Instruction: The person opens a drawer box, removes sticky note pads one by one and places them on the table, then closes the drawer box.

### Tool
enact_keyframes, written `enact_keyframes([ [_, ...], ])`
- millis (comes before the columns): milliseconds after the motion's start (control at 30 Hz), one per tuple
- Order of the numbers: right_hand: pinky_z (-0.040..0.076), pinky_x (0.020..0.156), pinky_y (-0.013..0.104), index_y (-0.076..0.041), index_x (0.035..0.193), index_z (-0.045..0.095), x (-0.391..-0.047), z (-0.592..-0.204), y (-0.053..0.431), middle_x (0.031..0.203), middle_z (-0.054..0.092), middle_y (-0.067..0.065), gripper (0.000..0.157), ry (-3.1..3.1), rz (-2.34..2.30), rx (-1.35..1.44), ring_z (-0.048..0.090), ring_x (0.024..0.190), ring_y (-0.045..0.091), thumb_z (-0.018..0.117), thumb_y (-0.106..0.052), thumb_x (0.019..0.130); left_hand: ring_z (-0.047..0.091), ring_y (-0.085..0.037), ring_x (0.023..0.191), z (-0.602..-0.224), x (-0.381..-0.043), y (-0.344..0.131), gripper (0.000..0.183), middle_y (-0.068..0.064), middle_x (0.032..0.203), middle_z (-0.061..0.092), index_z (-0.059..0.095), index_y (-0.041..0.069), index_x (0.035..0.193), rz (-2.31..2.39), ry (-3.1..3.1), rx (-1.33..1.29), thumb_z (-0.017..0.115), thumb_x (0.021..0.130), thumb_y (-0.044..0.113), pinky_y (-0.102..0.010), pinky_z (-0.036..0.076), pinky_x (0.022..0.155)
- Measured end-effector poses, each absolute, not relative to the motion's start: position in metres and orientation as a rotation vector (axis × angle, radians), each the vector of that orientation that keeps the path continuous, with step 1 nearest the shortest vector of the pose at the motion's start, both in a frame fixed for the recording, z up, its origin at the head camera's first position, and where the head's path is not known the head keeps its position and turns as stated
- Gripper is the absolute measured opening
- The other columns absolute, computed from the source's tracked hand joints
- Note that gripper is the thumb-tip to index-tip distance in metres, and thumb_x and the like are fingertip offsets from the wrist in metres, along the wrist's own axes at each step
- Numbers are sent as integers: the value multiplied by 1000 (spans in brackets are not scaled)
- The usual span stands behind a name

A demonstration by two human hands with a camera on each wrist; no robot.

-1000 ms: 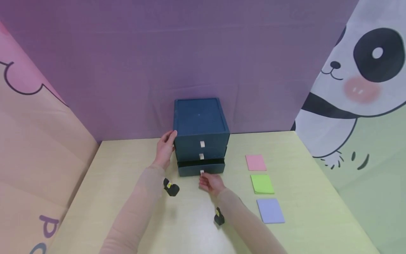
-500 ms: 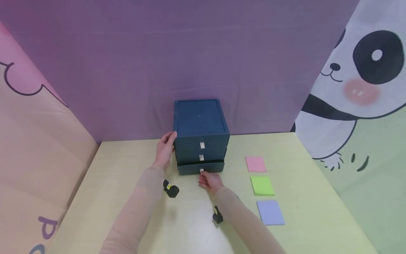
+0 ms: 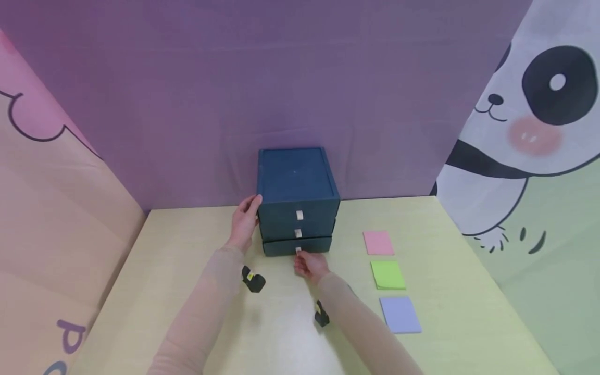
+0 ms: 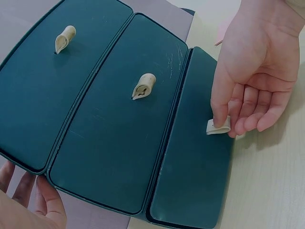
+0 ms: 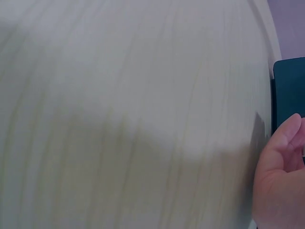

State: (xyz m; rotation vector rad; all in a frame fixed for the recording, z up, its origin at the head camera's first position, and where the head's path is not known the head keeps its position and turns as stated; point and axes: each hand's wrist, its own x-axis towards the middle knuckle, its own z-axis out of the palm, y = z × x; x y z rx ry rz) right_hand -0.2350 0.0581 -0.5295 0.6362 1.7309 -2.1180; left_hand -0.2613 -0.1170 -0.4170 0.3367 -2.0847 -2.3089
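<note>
A dark blue-green three-drawer box stands against the back cloth. Its bottom drawer sits nearly pushed in, its front a little forward of the drawers above. My right hand pinches that drawer's white pull tab between thumb and fingers; the left wrist view shows the other fingers loosely bent. At the box's left side, my left hand rests against the wall near the front corner, fingers fairly straight. The upper two drawers carry similar pull tabs, the top one and the middle one, untouched.
Right of the box, a pink pad, a green pad and a lilac pad of paper lie in a row on the pale wooden table. Purple cloth hangs behind; printed cloths flank both sides.
The bottom drawer has slid inward, and the dark gap above its front has narrowed to a thin line. My right hand moved slightly forward with its tab. The left hand stayed in place.
</note>
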Motion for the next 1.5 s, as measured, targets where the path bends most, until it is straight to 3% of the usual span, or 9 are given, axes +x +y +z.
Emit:
enact_keyframes([
  [533,55,55,24,10,99,60,-240,-525,55,62,57,2,18,1759,-2141,656,57,54,10,56,-6,92,39,-21,132,-416,-261,-116,56,-6,145,43,42,14,142,-2309,-2077,357,53,95,42,-43,37,108],
  [1033,58,64,31,8,97,61,-243,-528,61,66,60,3,18,1780,-2079,587,60,58,13,57,-9,91,38,-22,133,-420,-262,-117,55,-6,145,42,43,13,141,-2310,-2062,351,53,95,42,-44,36,108],
  [1500,52,61,23,9,114,53,-230,-525,91,76,57,3,27,1722,-2013,465,55,63,10,46,-10,97,38,-21,133,-420,-263,-118,56,-4,147,41,43,15,142,-2309,-2072,344,53,95,43,-42,36,109],
])
